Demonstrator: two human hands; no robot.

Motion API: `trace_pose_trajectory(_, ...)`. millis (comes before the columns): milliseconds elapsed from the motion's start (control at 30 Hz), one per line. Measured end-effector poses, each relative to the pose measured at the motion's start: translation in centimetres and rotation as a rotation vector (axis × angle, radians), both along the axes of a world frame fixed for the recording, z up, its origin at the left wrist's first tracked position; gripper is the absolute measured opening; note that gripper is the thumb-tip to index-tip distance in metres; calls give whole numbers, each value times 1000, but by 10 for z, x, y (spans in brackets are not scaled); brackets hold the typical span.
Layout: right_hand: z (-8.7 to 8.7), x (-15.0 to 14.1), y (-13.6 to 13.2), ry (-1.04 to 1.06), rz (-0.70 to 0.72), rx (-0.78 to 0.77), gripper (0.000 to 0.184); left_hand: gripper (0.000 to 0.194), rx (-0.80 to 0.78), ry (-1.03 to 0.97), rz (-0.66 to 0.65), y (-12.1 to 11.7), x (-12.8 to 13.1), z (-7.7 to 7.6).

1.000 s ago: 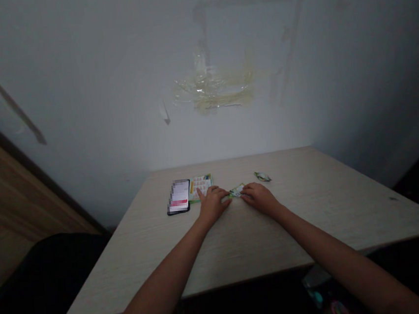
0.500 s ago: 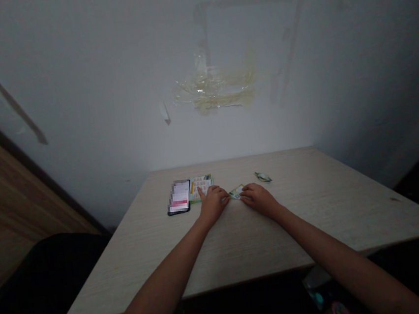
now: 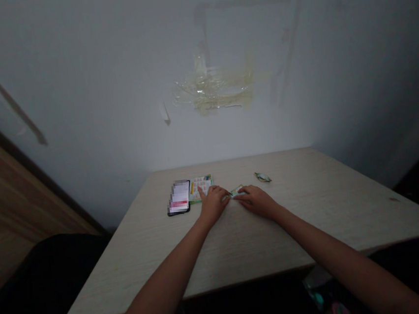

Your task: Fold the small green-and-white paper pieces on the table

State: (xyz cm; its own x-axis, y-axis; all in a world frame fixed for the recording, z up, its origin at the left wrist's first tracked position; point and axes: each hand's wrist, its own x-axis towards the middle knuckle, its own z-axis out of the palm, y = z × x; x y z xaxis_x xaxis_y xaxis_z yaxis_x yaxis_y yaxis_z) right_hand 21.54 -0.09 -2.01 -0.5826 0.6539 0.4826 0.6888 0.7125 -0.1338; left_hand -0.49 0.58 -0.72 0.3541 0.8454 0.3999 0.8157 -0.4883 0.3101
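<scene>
A small printed piece of paper [image 3: 237, 190], green and white, lies on the table between my hands. My left hand [image 3: 214, 203] has its fingertips closed on the left end of the paper, its thumb side near a printed booklet. My right hand [image 3: 256, 200] is closed on the right part, covering much of it with its fingers. The printed booklet [image 3: 199, 183], with rows of small pictures, lies just beyond my left hand. A small folded paper piece [image 3: 262, 177] rests beyond my right hand, touched by neither hand.
A phone [image 3: 179, 198] with its screen lit lies left of the booklet, close against it. The pale wooden table [image 3: 248, 252] meets a wall [image 3: 114, 87] carrying peeling clear tape [image 3: 218, 89]. A dark shape [image 3: 50, 271] stands at the left of the table.
My right hand has slid slightly left over the paper, closer to my left hand, so less of the paper shows. My left hand has stayed in place.
</scene>
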Motion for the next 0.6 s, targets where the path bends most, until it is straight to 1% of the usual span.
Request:
trace_pose_trajectory(133,1,1,3,-13,-60,-25,27,17,23,-5,4,-6,-4,2)
trace_pose_trajectory(233,2,1,5,-11,-112,-45,28,14,20,1,-18,-11,-6,4)
trace_pose_trajectory(367,4,1,6,-6,-139,-62,26,19,20,20,-62,-14,-6,3)
trace_pose_trajectory(600,5,0,6,-7,-172,-73,25,24,63,98,-97,-18,-5,0)
